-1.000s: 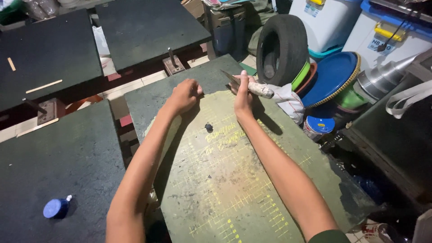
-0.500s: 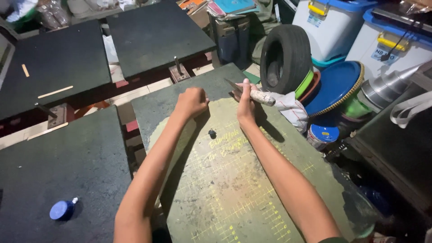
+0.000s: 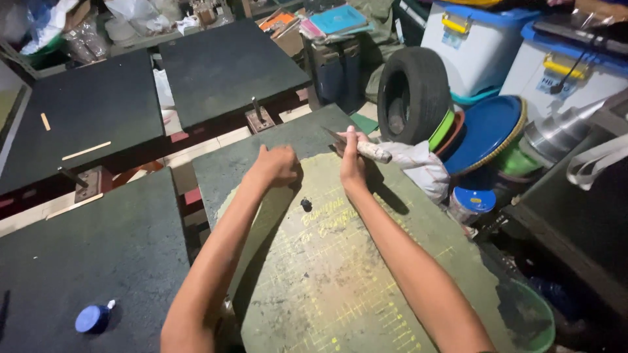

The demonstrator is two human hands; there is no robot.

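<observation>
Two bare hands are out at the far end of the green board. The right hand (image 3: 353, 162) is wrapped tight round a knife (image 3: 358, 148), its cloth-bound handle poking out to the right and the dark blade pointing left, low over the surface. That looks like a cutting grip, blade edge kept close to the work. The left hand (image 3: 278, 165) is curled into a loose fist, knuckles pressed down on the sheet (image 3: 327, 274), a worn olive-green mat with yellow ruled lines and a curved left edge. Whether those fingers pinch anything I cannot tell; it reads as a bracing hand, pinning the mat so it won't slide under the knife.

Just below and between the two hands, a small black knob (image 3: 305, 204) stands up from the mat, untouched. The mat lies on a dark table (image 3: 222, 170), one of several dark-topped tables spread around.

Further out, a blue-capped bottle (image 3: 93, 318) lies on its side on the near left table, well apart from the work. Right of the knife, a bundle of white cloth (image 3: 418, 163) hangs off the edge, with a black tyre (image 3: 413, 91) propped upright behind it and a blue round lid (image 3: 487, 134) leaning alongside.
</observation>
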